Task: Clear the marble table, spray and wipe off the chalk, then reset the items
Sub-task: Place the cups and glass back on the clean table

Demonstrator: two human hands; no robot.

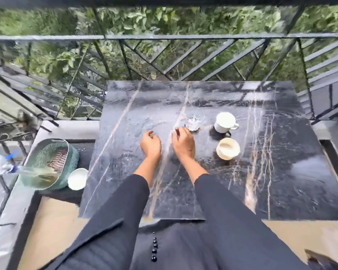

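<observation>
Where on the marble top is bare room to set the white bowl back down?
Free: left part of the black marble table, from its edge to the left hand; the far strip by the black metal railing; the right side beyond the white mug. Crowded: right hand, small glass dish, mug and cream bowl.

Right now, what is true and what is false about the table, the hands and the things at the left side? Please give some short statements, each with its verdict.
1. A white mug stands on the marble table. True.
2. The green basket stands on the table. False: it stands off the table, to its left.
3. The left hand and the right hand are both over the table. True.
4. The left hand grips the spray bottle. False: the bottle lies by the basket and the left hand holds nothing.
5. A white bowl sits beside the basket. True.
</observation>
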